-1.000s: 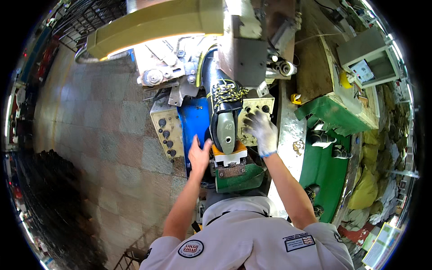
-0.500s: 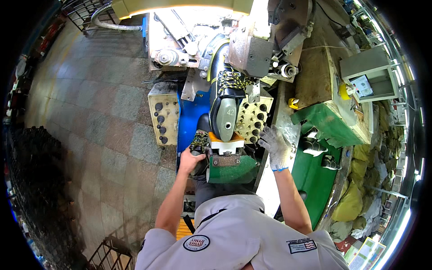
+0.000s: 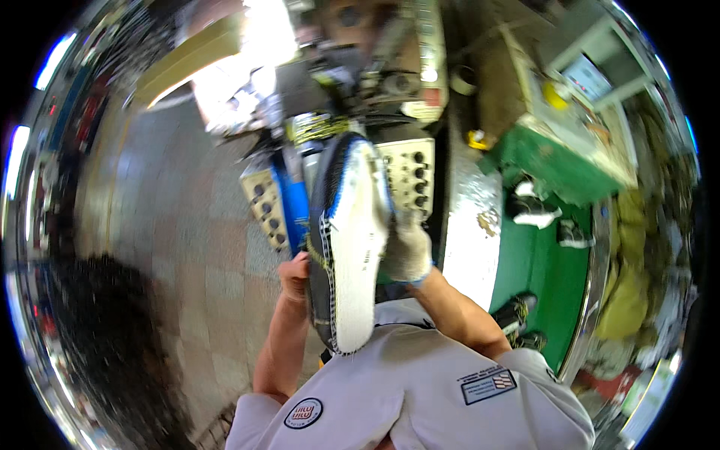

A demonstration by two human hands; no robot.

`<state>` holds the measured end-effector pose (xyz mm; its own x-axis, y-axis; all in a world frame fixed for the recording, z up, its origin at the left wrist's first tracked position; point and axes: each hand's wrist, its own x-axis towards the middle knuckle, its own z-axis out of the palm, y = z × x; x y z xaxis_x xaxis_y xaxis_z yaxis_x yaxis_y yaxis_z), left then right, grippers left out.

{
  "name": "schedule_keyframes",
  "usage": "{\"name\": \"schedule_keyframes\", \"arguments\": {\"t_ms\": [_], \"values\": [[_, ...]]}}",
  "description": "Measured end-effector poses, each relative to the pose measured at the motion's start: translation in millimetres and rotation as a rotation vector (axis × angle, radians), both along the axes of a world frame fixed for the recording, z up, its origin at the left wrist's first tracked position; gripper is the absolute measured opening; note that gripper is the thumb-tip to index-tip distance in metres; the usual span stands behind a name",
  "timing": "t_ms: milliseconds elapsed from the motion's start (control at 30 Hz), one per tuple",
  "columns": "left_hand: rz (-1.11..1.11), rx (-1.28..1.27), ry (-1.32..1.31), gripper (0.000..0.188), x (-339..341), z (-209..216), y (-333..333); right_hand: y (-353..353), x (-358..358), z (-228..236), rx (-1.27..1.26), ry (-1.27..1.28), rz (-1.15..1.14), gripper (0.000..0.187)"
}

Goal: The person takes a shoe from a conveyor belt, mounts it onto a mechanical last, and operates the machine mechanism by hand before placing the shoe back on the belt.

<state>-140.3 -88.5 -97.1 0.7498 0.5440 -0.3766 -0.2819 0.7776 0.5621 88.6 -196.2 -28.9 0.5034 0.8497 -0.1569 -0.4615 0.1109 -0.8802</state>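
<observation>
Right in front of me is a black shoe upper, its white stitched underside turned toward me and its long side running up and down. My bare left hand grips its left edge, fingers partly hidden behind it. At its right side my right hand, in a pale knitted glove, is closed around the edge; its fingertips are blurred and partly covered. Past the toe end, yellow-and-black laces show at the machine, smeared by motion.
Beige control boxes with black knobs flank a blue panel. On the right, black-and-white shoes and dark shoes lie on a green surface. A metal ledge runs beside me. Tiled floor spreads out left.
The shoe upper has come up from the left to the middle, underside now showing. My right hand, open before, has closed on it. The view has turned, shifting the machine.
</observation>
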Motion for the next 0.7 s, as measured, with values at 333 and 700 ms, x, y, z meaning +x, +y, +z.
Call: {"name": "schedule_keyframes", "arguments": {"t_ms": [333, 700], "values": [[0.540, 1.238, 0.883, 0.039, 126.4, 106.1, 31.0, -214.9, 199.0, -17.6, -0.256, 0.149, -0.523, 0.051], [0.325, 1.294, 1.142, 0.049, 163.7, 78.3, 65.7, -387.5, 408.1, -216.8, -1.239, -0.356, -0.523, 0.102]]}}
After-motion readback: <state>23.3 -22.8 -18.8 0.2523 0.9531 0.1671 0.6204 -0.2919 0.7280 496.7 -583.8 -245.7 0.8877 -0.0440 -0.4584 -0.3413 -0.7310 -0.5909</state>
